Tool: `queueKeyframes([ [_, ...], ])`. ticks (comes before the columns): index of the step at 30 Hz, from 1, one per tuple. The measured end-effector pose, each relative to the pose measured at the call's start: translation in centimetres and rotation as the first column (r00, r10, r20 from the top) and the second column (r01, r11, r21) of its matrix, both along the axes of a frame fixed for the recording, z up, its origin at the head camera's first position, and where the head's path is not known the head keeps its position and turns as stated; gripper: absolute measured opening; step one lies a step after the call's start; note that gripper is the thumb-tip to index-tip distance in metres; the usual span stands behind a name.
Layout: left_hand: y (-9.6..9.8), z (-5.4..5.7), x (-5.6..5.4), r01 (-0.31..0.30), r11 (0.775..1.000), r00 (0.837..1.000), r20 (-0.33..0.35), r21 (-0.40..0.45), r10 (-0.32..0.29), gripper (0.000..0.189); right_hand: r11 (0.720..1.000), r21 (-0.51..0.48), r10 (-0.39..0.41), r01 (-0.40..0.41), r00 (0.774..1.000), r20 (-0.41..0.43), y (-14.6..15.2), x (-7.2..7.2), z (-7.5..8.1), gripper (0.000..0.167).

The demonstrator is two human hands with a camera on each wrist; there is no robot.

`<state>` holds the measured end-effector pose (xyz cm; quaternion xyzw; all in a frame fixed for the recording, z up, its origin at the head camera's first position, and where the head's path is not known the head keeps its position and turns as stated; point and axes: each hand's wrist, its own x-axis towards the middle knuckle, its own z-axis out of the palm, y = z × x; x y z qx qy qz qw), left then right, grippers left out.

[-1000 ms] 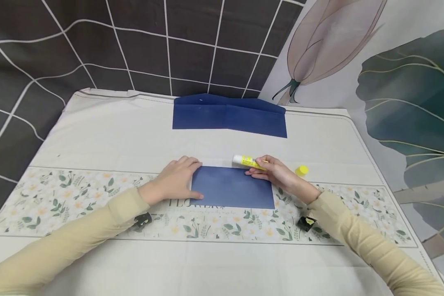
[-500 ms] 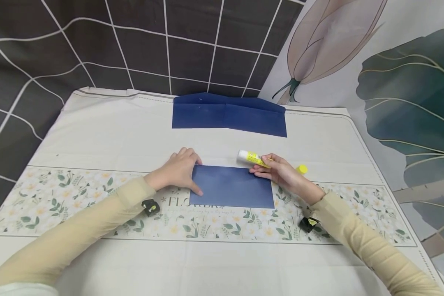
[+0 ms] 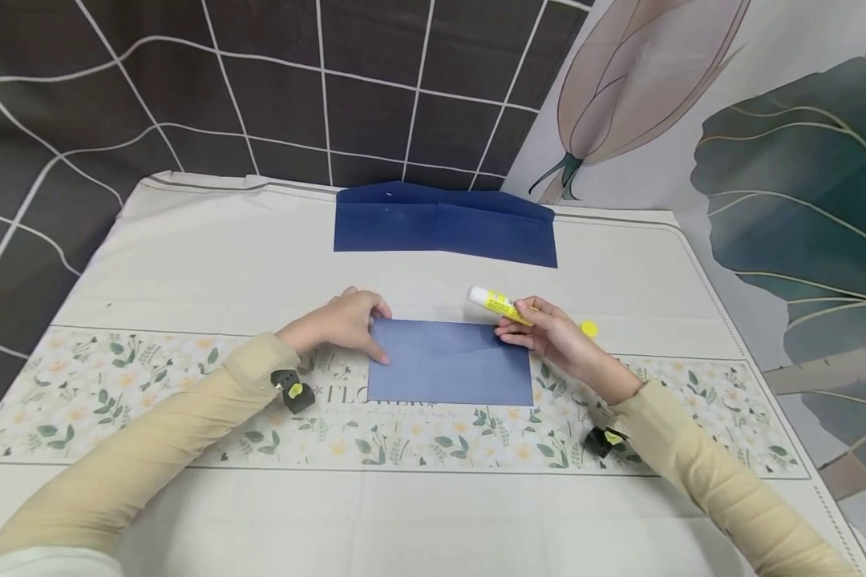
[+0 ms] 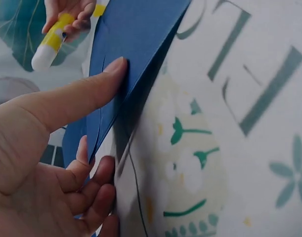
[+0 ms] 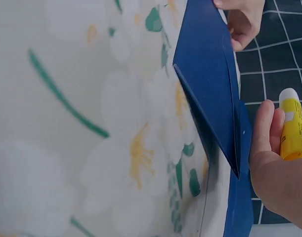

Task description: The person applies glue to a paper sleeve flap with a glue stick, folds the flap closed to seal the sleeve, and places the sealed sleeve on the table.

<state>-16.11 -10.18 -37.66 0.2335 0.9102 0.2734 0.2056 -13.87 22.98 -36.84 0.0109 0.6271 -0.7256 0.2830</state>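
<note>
A blue envelope [image 3: 451, 373] lies in front of me on the printed cloth, its near edge raised in both wrist views. My left hand [image 3: 348, 320] pinches its left edge, thumb on top and fingers at the far corner and underneath. My right hand [image 3: 557, 340] holds a yellow and white glue stick [image 3: 501, 304] just beyond the envelope's far right corner, white end pointing up and left. In the right wrist view the glue stick [image 5: 292, 126] is above the right palm, apart from the envelope [image 5: 210, 74]. Some right fingers are near or at the envelope's far edge; contact is unclear.
A yellow cap [image 3: 588, 329] sits behind the right wrist. At the back of the table two dark blue envelopes [image 3: 386, 228] lie side by side, flaps toward the wall. A black gridded curtain [image 3: 260, 88] hangs behind the table.
My left hand has slid a little toward the envelope's far left corner. The right hand with the glue stick has shifted slightly right and away from me. The envelope's surface looks lighter.
</note>
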Motion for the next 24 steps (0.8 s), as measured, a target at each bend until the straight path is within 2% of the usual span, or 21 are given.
queueKeyframes([
  [5, -0.6, 0.3, -0.2, -0.016, 0.996, 0.994, 0.107, 0.083, 0.007, 0.066, 0.998, 0.063, 0.013, -0.01, 0.999, -0.036, -0.1, 0.2, 0.4, 0.021],
  [9, -1.1, 0.4, -0.4, -0.06, 0.983, 0.98, 0.198, 0.173, 0.025, 0.064, 0.993, 0.117, 0.017, -0.01, 0.998, -0.064, 0.0, 0.5, 0.8, 0.022],
  [11, -1.2, 0.3, -0.3, -0.103, 0.963, 0.965, 0.258, 0.248, 0.037, 0.062, 0.992, 0.126, 0.012, -0.004, 0.998, -0.068, 0.1, 0.7, 1.0, 0.022],
  [14, -1.3, 0.2, 0.0, -0.183, 0.914, 0.937, 0.346, 0.361, 0.051, 0.06, 0.992, 0.125, 0.004, 0.005, 0.998, -0.069, 0.2, 0.8, 1.3, 0.022],
  [17, -1.3, 0.2, 0.2, -0.261, 0.866, 0.91, 0.407, 0.427, 0.073, 0.059, 0.995, 0.095, -0.006, 0.013, 0.997, -0.072, 0.4, 0.9, 1.6, 0.021],
  [21, -1.8, 0.6, 0.5, -0.307, 0.834, 0.906, 0.409, 0.458, 0.109, 0.059, 0.999, 0.031, -0.017, 0.019, 0.997, -0.074, 0.6, 1.1, 2.0, 0.018],
  [24, -2.4, 1.1, 0.7, -0.318, 0.827, 0.91, 0.394, 0.464, 0.129, 0.058, 1.0, -0.011, -0.018, 0.017, 0.996, -0.086, 0.7, 1.3, 2.2, 0.016],
])
